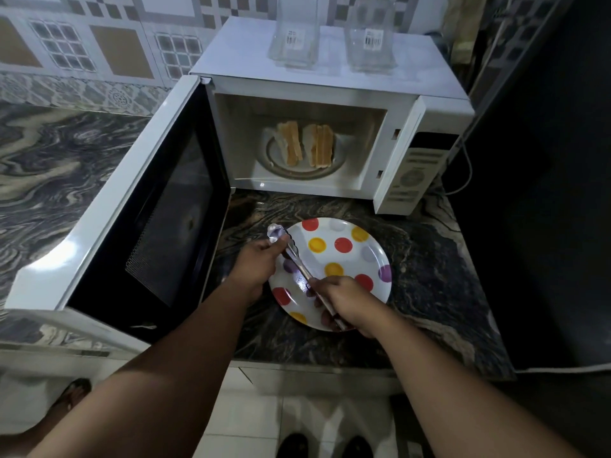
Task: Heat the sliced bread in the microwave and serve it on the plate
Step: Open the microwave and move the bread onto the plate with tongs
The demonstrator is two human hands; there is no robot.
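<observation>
While both hands work metal tongs (299, 266) over the spotted plate (370, 259), bread not yet lifted. Left hand (261, 256) pinches tongs near the scalloped tip end, fingers curled round it. Right hand (344, 302) grips the handle end, fingers wrapped round it, low over near rim of plate. Tongs lie diagonal between the two hands, just above plate; touching plate or not, can't tell.

Step in hand, by judgement: getting tongs ready to fetch bread. To do well: let go with left, keep a single firm right-hand grip at handle, open the tips, reach forward past plate into open microwave (330, 104). Take one slice at a time, squeeze lightly so soft bread doesn't tear or crush. Keep clear of open door (148, 206) standing just left of left hand. Plate sits directly below hands, so short carry back.

Bread slices (305, 145): ahead of both hands, inside microwave cavity on round turntable dish (281, 166). Several slices in two small groups, leaning on edge, pale crumb with tan-orange crusts. Exact count unclear. No sign of charring.

Two clear containers (294, 31) on microwave top, well beyond hands. Plate bare of food.
</observation>
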